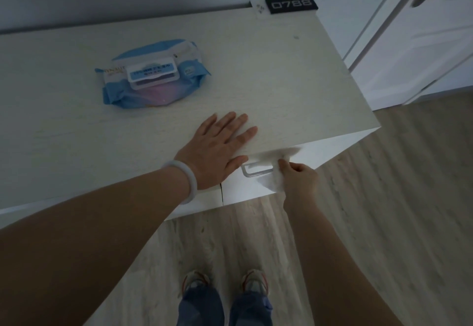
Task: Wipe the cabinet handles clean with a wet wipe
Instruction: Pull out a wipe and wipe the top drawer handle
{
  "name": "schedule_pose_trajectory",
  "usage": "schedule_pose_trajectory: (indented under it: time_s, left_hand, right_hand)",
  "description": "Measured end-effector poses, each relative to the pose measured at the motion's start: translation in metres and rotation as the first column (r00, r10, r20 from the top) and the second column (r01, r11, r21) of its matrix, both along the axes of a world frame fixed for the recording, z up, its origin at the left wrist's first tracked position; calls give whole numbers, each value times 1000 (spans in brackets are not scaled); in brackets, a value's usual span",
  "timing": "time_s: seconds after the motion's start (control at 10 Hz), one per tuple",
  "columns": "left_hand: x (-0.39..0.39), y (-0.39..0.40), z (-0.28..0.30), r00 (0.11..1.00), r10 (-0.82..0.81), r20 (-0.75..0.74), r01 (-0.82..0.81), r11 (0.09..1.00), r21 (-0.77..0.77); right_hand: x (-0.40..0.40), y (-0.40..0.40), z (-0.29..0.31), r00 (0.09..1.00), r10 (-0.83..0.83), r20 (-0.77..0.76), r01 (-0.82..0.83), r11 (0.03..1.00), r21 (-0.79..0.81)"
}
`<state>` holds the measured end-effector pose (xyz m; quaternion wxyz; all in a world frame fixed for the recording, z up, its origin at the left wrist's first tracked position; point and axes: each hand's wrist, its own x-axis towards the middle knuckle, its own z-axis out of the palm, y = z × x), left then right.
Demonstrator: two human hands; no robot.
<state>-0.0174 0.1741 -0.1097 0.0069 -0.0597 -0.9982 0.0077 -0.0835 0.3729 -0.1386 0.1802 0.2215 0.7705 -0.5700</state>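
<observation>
Two hands are at the front edge of the pale desk [281, 69]. The left hand [220, 146] lies flat on the desk top, palm down, fingers straight and slightly spread, with its thumb at the front edge just above the left end of the handle [256, 170]. A pale bracelet [183, 179] sits on that wrist.

The right hand [298, 179] is below the edge, in front of the white cabinet face, with its fingers curled round a white wipe [275, 169]. The wipe is bunched against the right end of the handle, spreading up toward the desk edge and hanging down beside the hand. The handle is a light, squared loop on the cabinet front; its left part and lower bar show bare, while the right end is covered by the wipe.

Farther back on the desk, well apart from both hands, lies a blue pack [153, 74] of wipes with its flap lid on top. A black plate [291, 5] with the digits 0788 stands at the far right corner. Below are wood floor [384, 223] and two shoes [197, 282].
</observation>
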Motion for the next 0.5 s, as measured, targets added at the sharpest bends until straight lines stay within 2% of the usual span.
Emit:
schedule_pose_trajectory:
  time_s: [0.2,0.3,0.5]
  left_hand:
    - [1,0,0,1000,0,0,0,1000,-3]
    - [0,0,0,1000,3,1,-3,1000,0]
    - [1,0,0,1000,-1,4,1,1000,-11]
  right_hand:
    - [-6,3,1,1000,7,18,-6,999,-47]
    - [5,-6,4,998,-44,37,46,998,-53]
    - [-3,9,7,986,-40,162,62,988,-138]
